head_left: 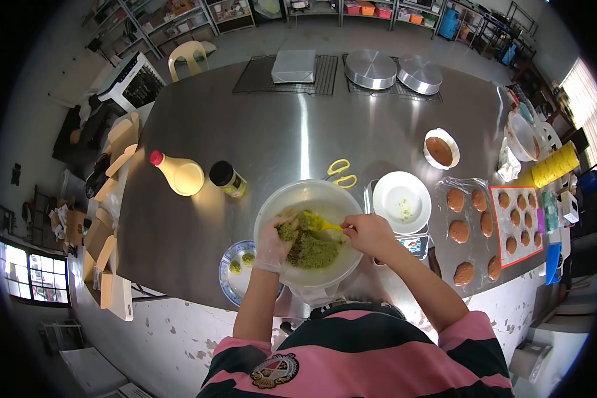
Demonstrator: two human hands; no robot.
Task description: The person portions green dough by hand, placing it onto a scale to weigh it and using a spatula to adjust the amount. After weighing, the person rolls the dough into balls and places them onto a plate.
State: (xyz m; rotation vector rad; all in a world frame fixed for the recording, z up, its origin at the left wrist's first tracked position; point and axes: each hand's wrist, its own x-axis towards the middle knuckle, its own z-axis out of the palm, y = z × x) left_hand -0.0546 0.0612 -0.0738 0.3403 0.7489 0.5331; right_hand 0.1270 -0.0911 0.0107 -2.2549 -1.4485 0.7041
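Striped shirt (pixel 365 338); gloved left hand (pixel 273 244) touching crumbly mixture (pixel 315 252); right hand (pixel 367 233) holding spatula (pixel 317 223).

Left hand (pixel 272 247), clear-gloved, fingers partly curled; right hand (pixel 368 233) closed, pinching. Both forearms (pixel 426 284) extended far, converging.

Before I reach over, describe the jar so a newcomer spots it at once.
On the steel table, find the large mixing bowl. Beyond its left rim stands the jar, beside the yellow bottle. Its wide black lid sets it apart from that bottle's red cap.
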